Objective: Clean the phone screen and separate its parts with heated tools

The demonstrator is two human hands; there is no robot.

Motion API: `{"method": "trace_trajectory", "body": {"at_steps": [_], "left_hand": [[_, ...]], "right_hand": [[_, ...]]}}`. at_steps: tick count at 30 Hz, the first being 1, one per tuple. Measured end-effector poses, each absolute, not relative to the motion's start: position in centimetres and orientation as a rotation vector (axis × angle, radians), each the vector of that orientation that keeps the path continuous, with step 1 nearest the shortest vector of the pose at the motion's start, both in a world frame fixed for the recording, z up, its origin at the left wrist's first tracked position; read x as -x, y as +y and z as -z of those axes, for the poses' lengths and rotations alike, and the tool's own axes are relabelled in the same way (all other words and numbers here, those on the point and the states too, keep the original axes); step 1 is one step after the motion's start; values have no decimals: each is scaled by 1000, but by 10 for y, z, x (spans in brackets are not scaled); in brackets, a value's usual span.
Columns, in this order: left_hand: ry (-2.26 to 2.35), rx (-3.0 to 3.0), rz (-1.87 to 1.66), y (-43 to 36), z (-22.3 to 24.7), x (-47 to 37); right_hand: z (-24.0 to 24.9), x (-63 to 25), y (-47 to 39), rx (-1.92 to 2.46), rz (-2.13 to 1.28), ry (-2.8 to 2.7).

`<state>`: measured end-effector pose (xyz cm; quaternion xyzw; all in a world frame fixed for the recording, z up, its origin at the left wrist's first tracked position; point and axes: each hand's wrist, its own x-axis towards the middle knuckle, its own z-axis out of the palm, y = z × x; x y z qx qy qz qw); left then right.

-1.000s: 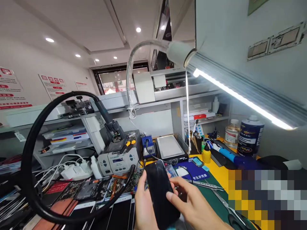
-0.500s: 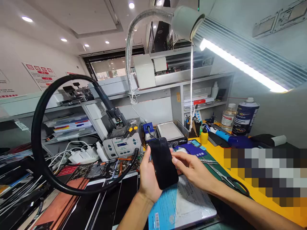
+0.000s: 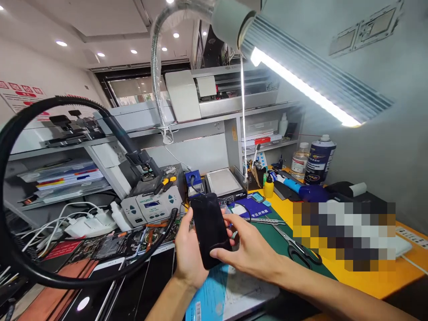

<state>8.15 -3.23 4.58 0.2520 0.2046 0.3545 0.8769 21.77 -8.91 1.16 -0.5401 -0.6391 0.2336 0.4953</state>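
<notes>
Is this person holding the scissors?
No, the scissors lie on the mat while the left hand and right hand are on a black phone.

Electronics repair workshop: rework station [image 3: 152, 206], circuit boards [image 3: 115, 245]

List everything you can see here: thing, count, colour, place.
Phone: 1, black, lower centre
Package: 1, blue and white, below phone
Lamp: 1, grey, upper right
Hose: 1, black, looping at left
Control box: 1, grey, left of centre
Power strip: 1, white, left
Circuit boards: several, mixed, lower left
Flat panels: several, mostly black, lower left
Squeeze bottle: 1, yellow, right of centre
Can: 1, dark blue, right
Clear bottle: 1, colourless, beside can
Mat: 1, green, right of phone
Scissors: 1, black-handled, near mat's edge
Pixelated patch: contents unclear, lower right
Left grip: 1, bare, around phone's left side
Right grip: 1, bare, thumb on screen
</notes>
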Motion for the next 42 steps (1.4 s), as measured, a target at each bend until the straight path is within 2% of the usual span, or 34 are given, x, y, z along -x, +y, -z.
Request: {"method": "trace_trajectory", "body": {"at_steps": [31, 42], "left_hand": [[510, -559, -684, -29, -28, -70], [429, -602, -678, -27, -22, -68]], "right_hand": [[-13, -230, -85, 1251, -855, -1444], [-16, -235, -77, 1307, -663, -1071]]}}
